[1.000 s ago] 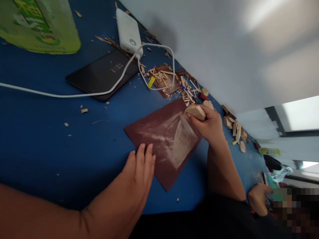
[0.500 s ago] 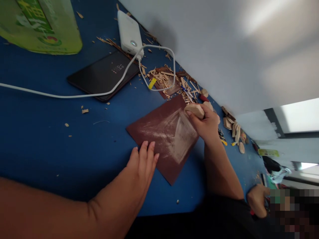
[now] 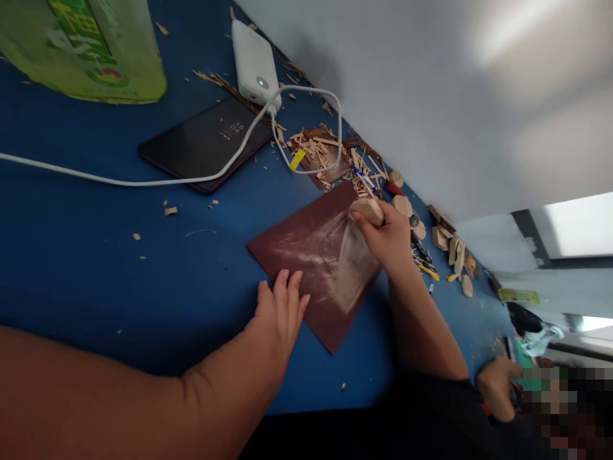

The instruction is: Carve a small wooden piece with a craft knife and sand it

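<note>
Here the right hand is clamped around a small pale wooden piece, pressing it down on the far corner of a reddish-brown sheet of sandpaper that lies flat on the blue desk. The left hand lies open and flat, fingers together, with its fingertips pinning the near edge of the sheet. Pale dust streaks the middle of the sandpaper. The wooden piece sits very close to the sheet's far edge, so a stroke pushed outward could carry it off the paper and onto the bare desk or into the heap of wood shavings just beyond. The sheet is held only at one edge, and a hard pull would likely make it slide or buckle under the fingers; the knuckles gripping the piece ride low and could scrape the grit. A white cable loops from a white power bank across a dark tablet and ends near the shavings, well within reach of a wide sweep. More wooden offcuts and small tools lie along the wall to the right, crowding that side. A green bag stands at the far left, well apart. Another person's hand shows at the lower right.
</note>
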`<state>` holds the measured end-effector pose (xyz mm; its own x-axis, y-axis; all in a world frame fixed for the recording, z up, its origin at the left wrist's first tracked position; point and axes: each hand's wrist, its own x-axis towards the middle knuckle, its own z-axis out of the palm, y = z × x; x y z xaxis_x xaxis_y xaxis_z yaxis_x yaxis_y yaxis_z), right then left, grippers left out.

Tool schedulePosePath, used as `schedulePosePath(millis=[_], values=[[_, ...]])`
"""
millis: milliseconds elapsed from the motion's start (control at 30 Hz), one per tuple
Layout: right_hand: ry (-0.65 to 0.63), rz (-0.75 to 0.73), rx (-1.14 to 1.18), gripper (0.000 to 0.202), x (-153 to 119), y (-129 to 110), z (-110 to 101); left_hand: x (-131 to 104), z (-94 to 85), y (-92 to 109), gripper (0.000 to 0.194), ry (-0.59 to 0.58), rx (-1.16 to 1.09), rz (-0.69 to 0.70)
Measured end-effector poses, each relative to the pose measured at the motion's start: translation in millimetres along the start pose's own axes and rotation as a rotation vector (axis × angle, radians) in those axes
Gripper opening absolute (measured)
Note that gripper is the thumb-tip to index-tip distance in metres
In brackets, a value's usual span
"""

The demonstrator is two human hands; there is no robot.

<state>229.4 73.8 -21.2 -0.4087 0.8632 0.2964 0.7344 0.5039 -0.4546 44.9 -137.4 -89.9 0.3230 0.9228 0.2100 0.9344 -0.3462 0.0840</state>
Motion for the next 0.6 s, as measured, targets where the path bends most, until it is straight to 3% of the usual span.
schedulePosePath(millis=[133, 300, 433, 600], values=[[-0.185, -0.053, 0.030, 0.031, -7, -11, 4, 0, -1.9, -3, 0.053, -0.008, -0.004, 0.002], [-0.003, 0.022, -0.047, 0.026, -8, -15, 5, 0, -6.9, -7, 0.052, -0.016, 0.027, 0.050], [-0.243, -0.039, 0.052, 0.030, -16, -27, 4, 2, -9.1, -7, 0.049, -0.003, 0.040, 0.054], [-0.049, 0.012, -0.060, 0.025, -16, -33, 4, 2, -10.7, -5, 0.052, -0.029, 0.047, 0.034]])
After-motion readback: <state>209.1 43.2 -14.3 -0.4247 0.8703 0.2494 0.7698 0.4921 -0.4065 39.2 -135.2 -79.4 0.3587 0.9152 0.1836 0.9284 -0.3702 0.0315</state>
